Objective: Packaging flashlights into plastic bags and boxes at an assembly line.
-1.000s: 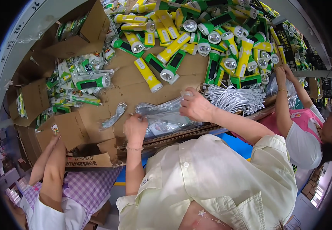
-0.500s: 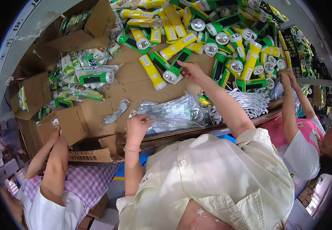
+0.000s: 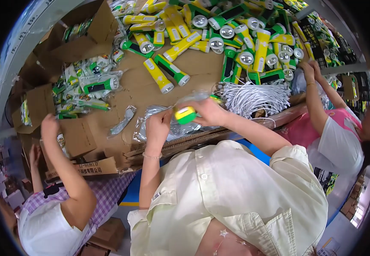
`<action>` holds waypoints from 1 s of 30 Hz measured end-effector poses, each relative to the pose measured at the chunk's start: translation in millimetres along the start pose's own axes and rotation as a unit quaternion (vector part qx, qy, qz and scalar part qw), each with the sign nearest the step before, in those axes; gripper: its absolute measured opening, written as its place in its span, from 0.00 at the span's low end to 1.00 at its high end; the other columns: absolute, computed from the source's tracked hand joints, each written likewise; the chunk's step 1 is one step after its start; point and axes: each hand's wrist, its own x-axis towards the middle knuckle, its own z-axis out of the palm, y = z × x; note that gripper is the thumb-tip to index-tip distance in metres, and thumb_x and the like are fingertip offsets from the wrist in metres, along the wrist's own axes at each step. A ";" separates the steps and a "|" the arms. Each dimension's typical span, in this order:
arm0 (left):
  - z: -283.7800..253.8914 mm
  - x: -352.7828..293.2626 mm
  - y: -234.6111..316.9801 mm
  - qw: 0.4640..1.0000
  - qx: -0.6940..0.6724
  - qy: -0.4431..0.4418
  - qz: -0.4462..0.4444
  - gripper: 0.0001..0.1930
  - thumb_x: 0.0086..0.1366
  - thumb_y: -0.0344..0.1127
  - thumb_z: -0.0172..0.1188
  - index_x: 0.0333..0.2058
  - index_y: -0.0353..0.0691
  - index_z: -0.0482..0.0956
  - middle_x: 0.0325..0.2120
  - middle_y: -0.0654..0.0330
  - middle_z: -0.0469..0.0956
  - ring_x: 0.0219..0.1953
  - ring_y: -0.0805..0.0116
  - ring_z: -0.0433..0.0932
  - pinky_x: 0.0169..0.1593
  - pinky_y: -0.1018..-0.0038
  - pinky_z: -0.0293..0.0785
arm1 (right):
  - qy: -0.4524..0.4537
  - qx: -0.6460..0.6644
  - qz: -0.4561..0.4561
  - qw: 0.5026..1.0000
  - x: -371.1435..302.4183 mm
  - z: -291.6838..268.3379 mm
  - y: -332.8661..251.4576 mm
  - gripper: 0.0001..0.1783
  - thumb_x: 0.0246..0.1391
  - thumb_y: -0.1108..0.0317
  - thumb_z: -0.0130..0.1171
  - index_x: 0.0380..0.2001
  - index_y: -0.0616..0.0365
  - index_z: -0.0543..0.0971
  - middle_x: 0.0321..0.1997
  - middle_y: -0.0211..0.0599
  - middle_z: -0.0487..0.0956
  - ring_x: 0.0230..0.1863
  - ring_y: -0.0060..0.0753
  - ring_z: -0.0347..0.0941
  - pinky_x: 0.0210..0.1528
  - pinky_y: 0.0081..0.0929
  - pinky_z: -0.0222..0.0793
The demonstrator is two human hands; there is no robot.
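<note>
My right hand (image 3: 208, 112) is closed around a yellow and green flashlight (image 3: 186, 115), its green end turned toward me. Beside it, my left hand (image 3: 157, 127) is closed in a pinch at the edge of a clear plastic bag, which is mostly hidden behind the hands. Whether the flashlight's head is inside that bag, I cannot tell. Below both hands lies a stack of clear plastic bags (image 3: 142, 123). A bundle of white cables (image 3: 257, 99) is just right of my right hand. Two loose flashlights (image 3: 158, 76) lie farther off on the cardboard.
A large heap of flashlights (image 3: 227, 32) covers the far side. Bagged flashlights (image 3: 89, 87) lie at left among open cardboard boxes (image 3: 72, 138). A co-worker's arm (image 3: 65, 153) reaches over a box at left; another co-worker's hands (image 3: 311, 70) are at right.
My right hand has brought a flashlight from the far pile back beside my left hand. The left hand has moved slightly right and nearer. The left co-worker's arm has risen.
</note>
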 end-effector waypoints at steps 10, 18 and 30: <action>-10.2 -18.7 -12.4 0.989 0.117 0.090 0.006 0.09 0.57 0.32 0.53 0.33 0.36 0.80 0.20 0.43 0.73 0.22 0.47 0.74 0.27 0.64 0.67 | -0.135 -0.376 0.015 0.917 10.7 5.8 -54.3 0.18 0.44 0.68 0.54 0.42 0.58 0.75 0.25 0.31 0.79 0.28 0.32 0.78 0.21 0.32 0.69; 7.4 -15.5 -22.5 0.982 0.185 0.046 0.019 0.11 0.59 0.38 0.54 0.35 0.38 0.81 0.22 0.42 0.73 0.28 0.42 0.74 0.32 0.60 0.70 | -0.081 -0.313 0.021 0.946 -4.5 29.6 -33.0 0.03 0.41 0.68 0.58 0.24 0.50 0.79 0.31 0.30 0.78 0.31 0.35 0.78 0.25 0.37 0.72; -0.7 -7.3 -51.7 0.993 0.091 -0.035 -0.067 0.15 0.61 0.40 0.57 0.37 0.33 0.81 0.12 0.59 0.75 0.14 0.77 0.73 0.19 0.78 0.66 | -0.214 -0.236 0.334 0.887 -131.8 -129.9 13.0 0.07 0.40 0.61 0.63 0.24 0.48 0.84 0.22 0.34 0.79 0.28 0.39 0.76 0.32 0.34 0.71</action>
